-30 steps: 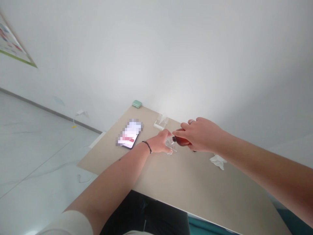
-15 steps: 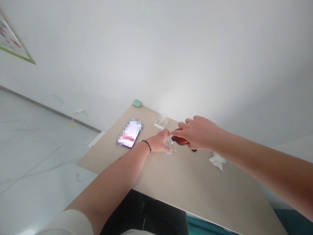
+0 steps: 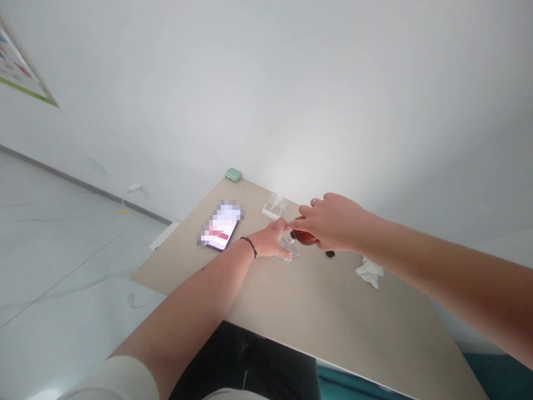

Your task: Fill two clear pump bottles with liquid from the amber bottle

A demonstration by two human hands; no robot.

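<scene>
My right hand [image 3: 335,219] is wrapped round a reddish-brown bottle [image 3: 306,239], which is tipped over so that its dark mouth points left. Right below that mouth, my left hand [image 3: 270,239] holds a clear plastic container [image 3: 288,243] between thumb and fingers, low over the tabletop. The container's exact shape is hard to make out. Whether any liquid is flowing I cannot tell. A small black piece, like a cap [image 3: 330,254], lies on the table just beneath my right wrist.
On the beige table [image 3: 291,311] a lit phone [image 3: 222,225] lies to the left. A clear plastic packet [image 3: 273,206] is near the wall, and a green case [image 3: 233,174] sits at the far corner. Crumpled white tissue [image 3: 370,272] lies under my right forearm.
My right hand and the bottle have shifted very slightly left and up in view. The small black piece shows more fully. My left hand keeps its grip on the container.
</scene>
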